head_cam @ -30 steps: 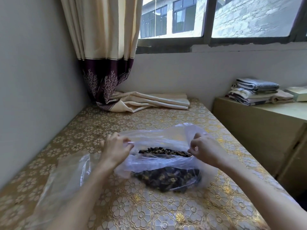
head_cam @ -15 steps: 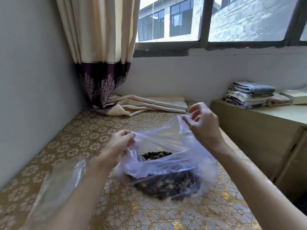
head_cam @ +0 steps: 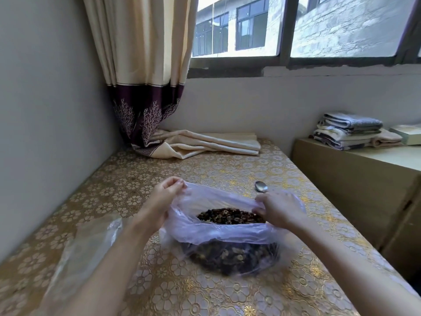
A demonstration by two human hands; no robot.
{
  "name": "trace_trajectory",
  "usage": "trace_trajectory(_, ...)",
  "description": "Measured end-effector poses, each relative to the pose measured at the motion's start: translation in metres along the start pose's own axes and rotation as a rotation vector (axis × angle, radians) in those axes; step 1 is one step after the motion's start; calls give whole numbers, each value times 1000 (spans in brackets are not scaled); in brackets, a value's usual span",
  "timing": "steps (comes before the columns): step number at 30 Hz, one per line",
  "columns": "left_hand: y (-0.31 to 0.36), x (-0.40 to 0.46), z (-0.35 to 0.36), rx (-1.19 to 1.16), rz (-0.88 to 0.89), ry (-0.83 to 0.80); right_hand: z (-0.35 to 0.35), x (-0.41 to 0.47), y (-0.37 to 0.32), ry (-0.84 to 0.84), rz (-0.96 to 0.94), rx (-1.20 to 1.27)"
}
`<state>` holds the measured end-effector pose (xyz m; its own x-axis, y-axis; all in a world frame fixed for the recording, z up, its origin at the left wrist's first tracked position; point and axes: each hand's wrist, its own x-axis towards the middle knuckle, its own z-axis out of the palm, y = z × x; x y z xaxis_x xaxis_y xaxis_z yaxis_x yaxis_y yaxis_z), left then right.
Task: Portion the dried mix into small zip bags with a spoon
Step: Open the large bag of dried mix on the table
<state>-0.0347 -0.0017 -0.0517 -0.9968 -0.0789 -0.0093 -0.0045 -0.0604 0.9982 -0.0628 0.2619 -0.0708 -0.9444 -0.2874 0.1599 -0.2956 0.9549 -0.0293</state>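
A large clear plastic bag (head_cam: 223, 236) of dark dried mix (head_cam: 230, 216) stands on the gold floral tablecloth (head_cam: 205, 293), its mouth spread wide. My left hand (head_cam: 164, 197) pinches the bag's rim at its far left. My right hand (head_cam: 276, 207) grips the rim at the right, fingers curled over the plastic. A metal spoon (head_cam: 261, 186) lies on the cloth just beyond my right hand, only its bowl showing. Clear small zip bags (head_cam: 91, 245) lie flat to the left, partly under my left forearm.
A folded cream cloth (head_cam: 211, 144) and the curtain's hem (head_cam: 145, 124) lie at the table's far end by the wall. To the right stands a wooden cabinet (head_cam: 355, 179) with stacked folded towels (head_cam: 348, 131).
My right hand came down from a raised pull and now holds the rim low at the right. The bag's mouth is wider and rolled down, showing more mix. The spoon has come into view.
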Motion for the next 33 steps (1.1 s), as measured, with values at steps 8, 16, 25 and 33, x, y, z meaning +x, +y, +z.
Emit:
trace_trajectory(8, -4, 21, -25, 129, -25, 30, -25, 10, 20, -266, 215, 1016)
trace_trajectory(16, -4, 10, -6, 870, 294, 268, -13, 14, 14, -489, 611, 2140)
trace_trajectory(25, -23, -29, 25, 1247, 465, -241, -15, 1, 25, -76, 473, 882)
trace_trajectory(33, -34, -55, 22, 1404, 585, -262, -23, -39, 14, 605, 172, 439)
